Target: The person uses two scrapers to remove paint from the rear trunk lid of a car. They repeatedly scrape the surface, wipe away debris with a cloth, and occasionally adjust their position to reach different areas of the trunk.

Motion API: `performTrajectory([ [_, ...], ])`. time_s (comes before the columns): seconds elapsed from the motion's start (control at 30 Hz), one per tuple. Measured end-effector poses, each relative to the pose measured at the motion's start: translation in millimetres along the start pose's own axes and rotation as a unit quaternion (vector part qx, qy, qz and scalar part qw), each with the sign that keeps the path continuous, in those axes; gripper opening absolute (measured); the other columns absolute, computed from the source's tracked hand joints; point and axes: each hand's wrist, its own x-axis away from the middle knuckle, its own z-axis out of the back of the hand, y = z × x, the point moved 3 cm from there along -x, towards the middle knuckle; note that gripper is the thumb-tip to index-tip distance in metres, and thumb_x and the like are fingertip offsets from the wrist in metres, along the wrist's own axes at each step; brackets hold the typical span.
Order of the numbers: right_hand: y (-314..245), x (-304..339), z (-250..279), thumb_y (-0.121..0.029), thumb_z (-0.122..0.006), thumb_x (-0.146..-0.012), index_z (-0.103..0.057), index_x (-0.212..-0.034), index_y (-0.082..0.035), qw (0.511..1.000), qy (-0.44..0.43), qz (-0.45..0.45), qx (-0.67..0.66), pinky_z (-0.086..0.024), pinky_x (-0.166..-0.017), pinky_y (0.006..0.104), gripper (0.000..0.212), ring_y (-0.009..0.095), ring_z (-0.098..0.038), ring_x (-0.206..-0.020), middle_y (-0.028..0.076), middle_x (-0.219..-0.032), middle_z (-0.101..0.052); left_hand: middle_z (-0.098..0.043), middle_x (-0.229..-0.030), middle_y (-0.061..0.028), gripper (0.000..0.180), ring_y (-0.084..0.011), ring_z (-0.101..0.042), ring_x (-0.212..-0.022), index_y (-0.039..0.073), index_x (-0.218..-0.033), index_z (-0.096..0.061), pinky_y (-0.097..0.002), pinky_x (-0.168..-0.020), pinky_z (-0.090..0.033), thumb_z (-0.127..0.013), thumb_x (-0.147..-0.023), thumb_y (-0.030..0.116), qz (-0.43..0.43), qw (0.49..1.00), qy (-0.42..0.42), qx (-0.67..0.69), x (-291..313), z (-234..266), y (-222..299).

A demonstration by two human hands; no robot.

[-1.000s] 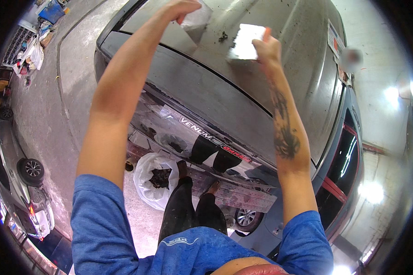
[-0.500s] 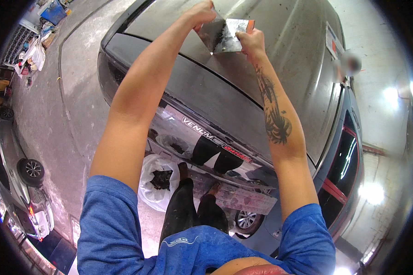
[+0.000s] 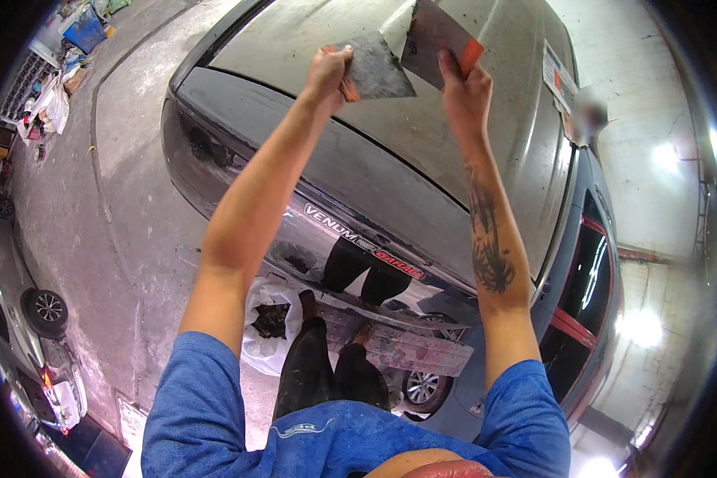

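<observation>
Two bare hands, both full: left hand grips the orange-edged end of a flat grey scraper, blade jutting out to that hand's right. Right hand pinches a second, darker scraper, thumb on its face, blade up and left of that hand. Blades close together; cannot tell if touching. Vehicle roof beneath both hands; white bag with dark scraps well below left hand.
</observation>
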Motion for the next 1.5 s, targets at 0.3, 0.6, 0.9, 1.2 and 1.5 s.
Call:
performTrajectory([
  [0.3, -14, 65, 20, -0.005, -0.055, -0.094, -0.063, -0.106, 0.002, 0.992, 0.018, 0.106, -0.069, -0.041, -0.073, 0.0200, 0.016, 0.010, -0.053, -0.087, 0.003, -0.108, -0.058, -0.058, -0.094, -0.0097, 0.016, -0.0190, -0.063, -0.079, 0.003, -0.106, -0.045, -0.0349, -0.068, -0.057, -0.050, -0.094, 0.014, 0.003, 0.990, 0.056, 0.129, 48, -62, -13],
  [0.6, 20, 73, 60, -0.008, -0.056, -0.094, -0.059, -0.089, 0.000, 0.996, 0.046, 0.066, 0.042, -0.039, -0.068, 0.0200, 0.010, 0.007, -0.049, -0.078, 0.001, -0.091, -0.055, -0.059, -0.086, -0.0077, 0.010, -0.0166, -0.059, -0.072, 0.003, -0.098, -0.051, -0.0338, -0.062, -0.052, -0.051, -0.093, 0.012, -0.027, 0.995, 0.026, 0.089, 40, -81, 18],
  [0.9, -7, 67, 77, -0.030, -0.059, -0.095, -0.047, -0.068, -0.011, 0.948, 0.248, -0.057, -0.190, -0.025, -0.048, 0.0244, 0.035, 0.004, -0.029, -0.054, -0.009, -0.063, -0.035, -0.054, -0.101, -0.0128, 0.028, -0.0220, -0.061, -0.085, 0.001, -0.114, -0.041, -0.0406, -0.071, -0.055, -0.053, -0.091, 0.011, 0.010, 0.995, 0.057, 0.077, 69, -91, -3],
  [1.2, -27, 82, 68, -0.021, -0.058, -0.096, -0.052, -0.067, -0.008, 0.973, 0.174, 0.044, -0.144, -0.029, -0.053, 0.0201, 0.032, 0.003, -0.037, -0.061, -0.008, -0.067, -0.044, -0.054, -0.100, -0.0126, 0.027, -0.0198, -0.062, -0.084, 0.003, -0.114, -0.040, -0.0397, -0.065, -0.057, -0.052, -0.092, 0.013, 0.022, 0.994, 0.049, 0.094, 77, -106, -17],
  [1.5, -4, 103, 68, -0.014, -0.052, -0.097, -0.056, -0.112, 0.002, 0.989, 0.095, 0.109, -0.034, -0.036, -0.071, 0.0186, 0.022, 0.006, -0.045, -0.080, -0.001, -0.094, -0.054, -0.057, -0.096, -0.0100, 0.019, -0.0183, -0.062, -0.080, 0.005, -0.109, -0.045, -0.0372, -0.062, -0.057, -0.051, -0.093, 0.013, 0.025, 0.995, 0.043, 0.091, 85, -106, -16],
])
